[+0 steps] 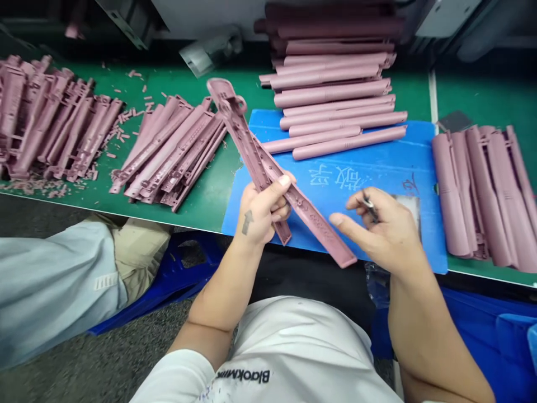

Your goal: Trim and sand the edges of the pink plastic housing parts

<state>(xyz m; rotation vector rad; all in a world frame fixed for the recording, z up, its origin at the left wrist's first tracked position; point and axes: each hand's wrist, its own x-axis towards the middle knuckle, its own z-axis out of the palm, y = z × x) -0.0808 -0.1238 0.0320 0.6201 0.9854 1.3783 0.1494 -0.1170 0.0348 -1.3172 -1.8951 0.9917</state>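
Note:
My left hand (262, 210) is closed around two long pink plastic shell pieces that cross each other in its grip. One shell piece (323, 226) slants down to the right, its hollow, ribbed inside facing up. The other shell piece (240, 131) has a rounded upper end with a small ring, and its lower tip shows below my fingers. To the right, apart from both pieces, my right hand (388, 229) has curled fingers around a small metal tool (371, 208) with a dark part. Most of this tool is hidden in the palm, so its kind is unclear.
A blue sheet (335, 201) lies on the green table (210, 196). Pink pieces are stacked at the back (335, 92), at the right (482, 196) and in left piles (176, 151), with scattered scraps (121, 120). Another person's sleeve (62, 280) is at left.

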